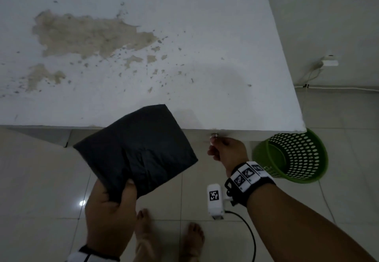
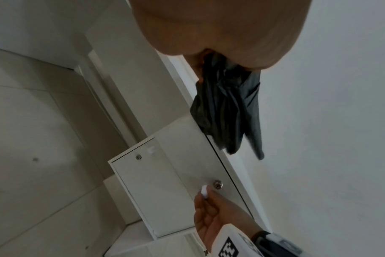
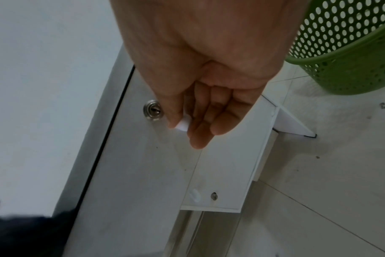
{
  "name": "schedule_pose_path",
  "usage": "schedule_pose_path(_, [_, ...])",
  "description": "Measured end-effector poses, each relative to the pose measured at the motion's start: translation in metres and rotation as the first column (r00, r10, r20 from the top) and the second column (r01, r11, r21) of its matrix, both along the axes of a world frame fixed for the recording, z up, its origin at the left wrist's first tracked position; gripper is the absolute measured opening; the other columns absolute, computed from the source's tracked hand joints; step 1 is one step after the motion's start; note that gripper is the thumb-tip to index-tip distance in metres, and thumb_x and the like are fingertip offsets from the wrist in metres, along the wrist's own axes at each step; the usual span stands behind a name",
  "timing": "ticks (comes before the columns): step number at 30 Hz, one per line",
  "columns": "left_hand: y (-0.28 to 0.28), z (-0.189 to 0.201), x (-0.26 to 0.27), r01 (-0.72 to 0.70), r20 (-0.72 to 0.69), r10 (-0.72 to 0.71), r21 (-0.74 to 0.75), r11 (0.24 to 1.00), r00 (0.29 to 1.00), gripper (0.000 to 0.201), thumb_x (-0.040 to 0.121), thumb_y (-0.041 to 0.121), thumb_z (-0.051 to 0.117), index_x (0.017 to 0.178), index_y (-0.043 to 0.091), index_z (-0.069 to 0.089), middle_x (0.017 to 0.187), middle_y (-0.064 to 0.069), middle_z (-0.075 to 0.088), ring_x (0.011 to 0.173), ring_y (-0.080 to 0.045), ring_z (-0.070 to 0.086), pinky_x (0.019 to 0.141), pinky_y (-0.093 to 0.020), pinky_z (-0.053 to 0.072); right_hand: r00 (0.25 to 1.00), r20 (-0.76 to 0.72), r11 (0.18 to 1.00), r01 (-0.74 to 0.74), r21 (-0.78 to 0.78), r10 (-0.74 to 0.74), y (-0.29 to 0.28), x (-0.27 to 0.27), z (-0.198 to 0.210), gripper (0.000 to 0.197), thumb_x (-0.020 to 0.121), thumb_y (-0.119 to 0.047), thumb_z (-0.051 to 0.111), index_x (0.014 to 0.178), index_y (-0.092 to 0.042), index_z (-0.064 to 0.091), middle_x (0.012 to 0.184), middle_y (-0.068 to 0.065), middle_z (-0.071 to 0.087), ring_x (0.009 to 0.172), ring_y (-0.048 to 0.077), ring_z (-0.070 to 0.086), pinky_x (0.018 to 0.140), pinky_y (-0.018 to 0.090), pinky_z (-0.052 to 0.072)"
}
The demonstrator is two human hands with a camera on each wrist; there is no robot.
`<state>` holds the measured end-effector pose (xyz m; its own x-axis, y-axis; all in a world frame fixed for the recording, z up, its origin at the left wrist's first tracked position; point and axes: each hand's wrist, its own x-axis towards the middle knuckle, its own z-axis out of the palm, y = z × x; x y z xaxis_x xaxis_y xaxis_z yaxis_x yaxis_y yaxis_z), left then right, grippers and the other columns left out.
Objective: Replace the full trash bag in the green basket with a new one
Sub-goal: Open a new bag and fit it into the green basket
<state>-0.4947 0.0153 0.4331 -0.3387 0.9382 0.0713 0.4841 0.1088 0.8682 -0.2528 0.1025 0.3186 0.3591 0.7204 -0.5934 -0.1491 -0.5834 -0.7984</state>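
A folded black trash bag is gripped ready in the left hand, while a small white drawer knob, seemingly, is pinched by the right hand, the green basket standing empty beside the tabletop.

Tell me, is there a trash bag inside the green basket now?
No, the green basket shows bare perforated walls inside, and the left hand holds the folded black bag.

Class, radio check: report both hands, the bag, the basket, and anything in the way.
Left hand grips folded black bag. Right hand pinches white drawer knob beside lock. Green basket unlined, on floor by desk corner. Path clear.
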Motion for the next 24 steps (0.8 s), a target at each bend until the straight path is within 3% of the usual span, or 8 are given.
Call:
schedule_pose_path(4, [0.004,0.005,0.005,0.069,0.039,-0.068,-0.015,0.997,0.997,0.044,0.076,0.021,0.06,0.076,0.064,0.058,0.071,0.034,0.064,0.067,0.015,0.06,0.052,-0.003,0.042,1.0,-0.012,1.0,0.009,-0.016,-0.01,0.011,0.003,0.001,0.018,0.09,-0.017,0.069,0.091,0.0,0.071,0.069,0.01,0.069,0.056,0.016,0.066,0.06,0.031,0.052])
schedule_pose_path(7, [0.006,0.0,0.007,0.113,0.177,-0.104,-0.042,0.993,0.979,0.044,0.082,0.01,0.069,0.079,0.053,0.066,0.074,0.026,0.069,0.069,0.009,0.065,0.054,-0.008,0.048,0.998,-0.064,0.999,-0.007,-0.053,0.004,0.007,0.005,0.004,0.026,0.092,-0.026,0.067,0.102,-0.002,0.07,0.082,0.011,0.073,0.071,0.021,0.071,0.067,0.034,0.055])
schedule_pose_path(11, [0.009,0.011,0.012,0.225,0.319,-0.18,-0.108,0.968,0.93,0.032,0.091,-0.014,0.057,0.087,0.017,0.065,0.064,0.018,0.069,0.058,0.005,0.061,0.05,-0.007,0.044,0.984,-0.179,0.995,-0.016,-0.1,-0.003,-0.015,0.001,0.024,0.034,0.095,-0.037,0.06,0.115,-0.01,0.065,0.101,0.01,0.072,0.081,0.022,0.07,0.07,0.034,0.052])
schedule_pose_path(13, [0.01,0.02,0.013,0.29,0.406,-0.225,-0.104,0.951,0.885,0.038,0.091,-0.015,0.054,0.092,0.019,0.069,0.072,0.015,0.073,0.065,0.003,0.066,0.055,-0.009,0.048,0.951,-0.31,0.997,-0.002,-0.073,-0.021,-0.032,-0.002,0.041,0.048,0.095,-0.047,0.054,0.121,-0.009,0.064,0.109,0.013,0.07,0.089,0.026,0.068,0.077,0.038,0.053])
schedule_pose_path(15, [0.012,0.027,0.013,0.36,0.479,-0.279,-0.083,0.929,0.832,0.05,0.091,-0.011,0.06,0.091,0.036,0.077,0.086,0.013,0.078,0.08,-0.001,0.072,0.063,-0.014,0.054,0.875,-0.481,0.999,-0.035,0.031,0.046,-0.048,-0.006,0.062,0.061,0.096,-0.058,0.044,0.125,-0.009,0.064,0.122,0.014,0.068,0.109,0.029,0.066,0.095,0.044,0.049])
schedule_pose_path(17, [0.012,0.035,0.013,0.413,0.528,-0.32,-0.065,0.908,0.786,0.037,0.082,0.009,0.072,0.091,0.045,0.077,0.094,0.009,0.078,0.087,-0.007,0.073,0.067,-0.019,0.056,0.836,-0.532,0.989,-0.084,0.123,0.137,-0.06,-0.01,0.088,0.061,0.096,-0.058,0.041,0.13,-0.014,0.063,0.131,0.01,0.065,0.123,0.024,0.06,0.105,0.043,0.043])
schedule_pose_path(19, [0.01,0.043,0.012,0.426,0.585,-0.31,-0.068,0.902,0.749,0.027,0.073,0.025,0.071,0.095,0.039,0.078,0.095,0.004,0.078,0.085,-0.012,0.073,0.066,-0.021,0.056,0.824,-0.542,0.984,-0.098,0.147,0.163,-0.068,-0.014,0.107,0.057,0.09,-0.056,0.05,0.13,-0.017,0.064,0.13,0.006,0.066,0.123,0.021,0.061,0.103,0.04,0.044])
schedule_pose_path(24, [-0.004,0.071,0.009,0.499,0.427,-0.415,-0.102,0.861,0.803,0.044,0.092,-0.008,0.061,0.098,0.034,0.072,0.087,0.015,0.078,0.082,-0.002,0.073,0.064,-0.016,0.055,0.788,-0.593,0.986,-0.115,0.121,0.165,-0.078,-0.023,0.135,0.051,0.085,-0.035,0.068,0.126,-0.004,0.064,0.125,0.017,0.068,0.117,0.032,0.064,0.104,0.046,0.047])
